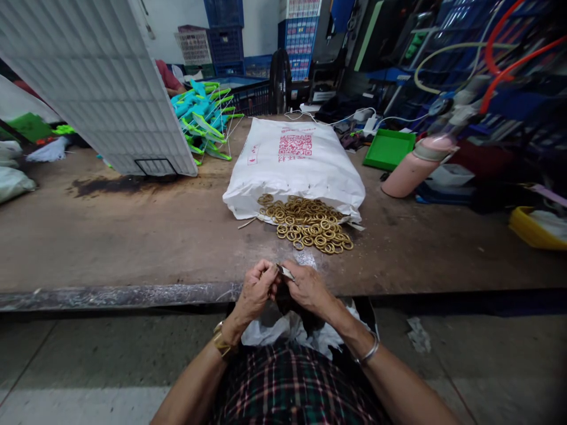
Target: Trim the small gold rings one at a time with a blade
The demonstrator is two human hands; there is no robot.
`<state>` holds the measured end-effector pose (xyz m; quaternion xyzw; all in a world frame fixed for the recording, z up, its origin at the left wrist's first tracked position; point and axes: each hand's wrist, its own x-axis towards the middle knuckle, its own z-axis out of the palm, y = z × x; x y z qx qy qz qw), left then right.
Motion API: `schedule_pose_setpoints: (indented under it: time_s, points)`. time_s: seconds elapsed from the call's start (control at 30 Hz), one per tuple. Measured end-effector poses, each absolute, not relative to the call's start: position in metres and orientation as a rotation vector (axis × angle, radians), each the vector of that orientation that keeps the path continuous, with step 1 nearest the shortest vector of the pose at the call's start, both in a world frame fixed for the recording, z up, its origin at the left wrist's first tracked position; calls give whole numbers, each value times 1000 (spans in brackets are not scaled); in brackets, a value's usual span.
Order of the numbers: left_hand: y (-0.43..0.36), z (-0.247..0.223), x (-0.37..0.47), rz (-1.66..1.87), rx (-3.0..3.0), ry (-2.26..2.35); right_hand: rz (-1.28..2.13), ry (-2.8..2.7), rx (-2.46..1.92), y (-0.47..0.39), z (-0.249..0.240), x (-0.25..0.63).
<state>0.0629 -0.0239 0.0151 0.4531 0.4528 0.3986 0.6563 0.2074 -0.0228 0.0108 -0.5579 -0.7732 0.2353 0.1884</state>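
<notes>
Near the table's front edge, my left hand [260,286] is closed in a pinch on something small that its fingers hide. Close beside it on the right, my right hand [307,287] grips a small tool with a pale, shiny surface [286,273], its tip pointing toward my left fingertips. Beyond both hands lies a heap of brass-coloured rings [316,230], spilling from the open mouth of a white sack [296,162] with red print.
The brown table [110,236] holds a white ribbed panel [119,88] at left, turquoise and green plastic parts [201,118] behind it, a green tray [390,149], a pink bottle [411,168] and a yellow container [534,229] at right. A person's arm shows behind the panel.
</notes>
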Motion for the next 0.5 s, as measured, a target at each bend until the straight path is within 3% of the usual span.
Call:
schedule_pose_setpoints:
  time_s: [0.23, 0.37, 0.5]
  points:
    - [-31, 20, 58, 865, 1044, 983, 540, -2294, -1745, -23, 14, 207]
    - [-55, 34, 60, 651, 972, 884, 397, -2216, -2019, -14, 16, 215]
    - [-76, 19, 65, 456, 621, 876, 219, -2006, -2219, -3, 15, 226]
